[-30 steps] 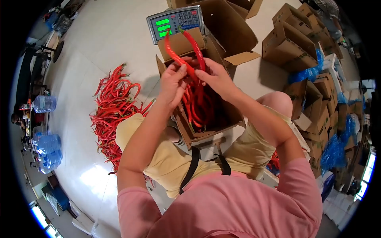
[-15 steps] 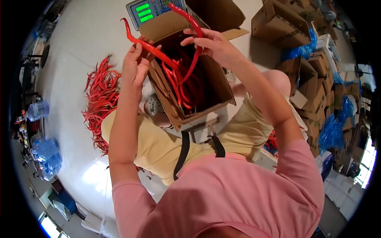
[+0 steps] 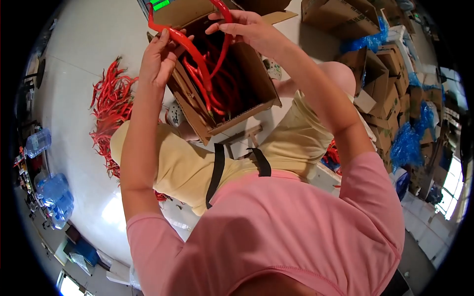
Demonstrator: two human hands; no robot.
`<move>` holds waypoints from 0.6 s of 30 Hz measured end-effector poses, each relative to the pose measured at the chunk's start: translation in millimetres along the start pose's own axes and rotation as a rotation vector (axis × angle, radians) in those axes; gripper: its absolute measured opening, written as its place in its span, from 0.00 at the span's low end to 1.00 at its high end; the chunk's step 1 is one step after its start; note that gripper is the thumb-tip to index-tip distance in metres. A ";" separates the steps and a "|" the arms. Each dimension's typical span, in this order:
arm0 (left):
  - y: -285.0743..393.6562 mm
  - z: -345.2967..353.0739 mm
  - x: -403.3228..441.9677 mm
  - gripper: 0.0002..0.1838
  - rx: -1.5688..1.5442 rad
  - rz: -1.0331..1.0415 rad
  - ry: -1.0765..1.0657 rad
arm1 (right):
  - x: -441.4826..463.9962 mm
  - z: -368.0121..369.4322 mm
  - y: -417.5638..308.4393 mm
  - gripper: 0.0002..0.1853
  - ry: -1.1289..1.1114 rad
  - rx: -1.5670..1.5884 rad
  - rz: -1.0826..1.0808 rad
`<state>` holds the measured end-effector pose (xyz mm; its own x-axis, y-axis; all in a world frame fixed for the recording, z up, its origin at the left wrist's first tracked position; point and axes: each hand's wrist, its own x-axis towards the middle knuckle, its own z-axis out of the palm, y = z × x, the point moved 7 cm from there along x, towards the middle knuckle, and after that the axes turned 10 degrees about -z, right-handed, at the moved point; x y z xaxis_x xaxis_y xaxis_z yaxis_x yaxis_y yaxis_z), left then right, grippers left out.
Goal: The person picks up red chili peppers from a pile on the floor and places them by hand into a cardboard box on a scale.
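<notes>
- In the head view, I see the left hand (image 3: 160, 60) pinching one long red chili (image 3: 196, 53) above the open carton (image 3: 242, 117), by its left edge.
- The right hand (image 3: 253, 32) has thumb and fingers around a second chili (image 3: 225, 49), over the carton's far part.
- Both look light, smooth, perhaps slippery; bending may snap them, so mid-body seems the safest hold.

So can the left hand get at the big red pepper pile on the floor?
Probably yes: bare floor shows between the left hand and the pile, though that hand holds a red pepper.
</notes>
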<state>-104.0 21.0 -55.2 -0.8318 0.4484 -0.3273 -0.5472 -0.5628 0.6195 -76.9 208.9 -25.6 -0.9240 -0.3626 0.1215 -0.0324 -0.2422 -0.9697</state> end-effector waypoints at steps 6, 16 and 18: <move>-5.7 -5.8 7.1 0.13 0.037 0.025 0.038 | -5.1 -2.9 14.0 0.21 -0.027 -0.171 0.054; 47.9 -9.5 -6.8 0.12 0.391 0.283 0.228 | -12.2 -8.6 23.5 0.21 -0.033 -0.808 0.057; 45.3 -8.8 -8.3 0.11 0.444 0.311 0.254 | -11.0 -2.4 14.4 0.21 0.016 -1.034 -0.219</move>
<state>-122.7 -14.3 -30.7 -0.9728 0.0986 -0.2095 -0.2289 -0.2729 0.9344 -68.2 211.7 -41.4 -0.8634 -0.3899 0.3203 -0.5010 0.5864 -0.6365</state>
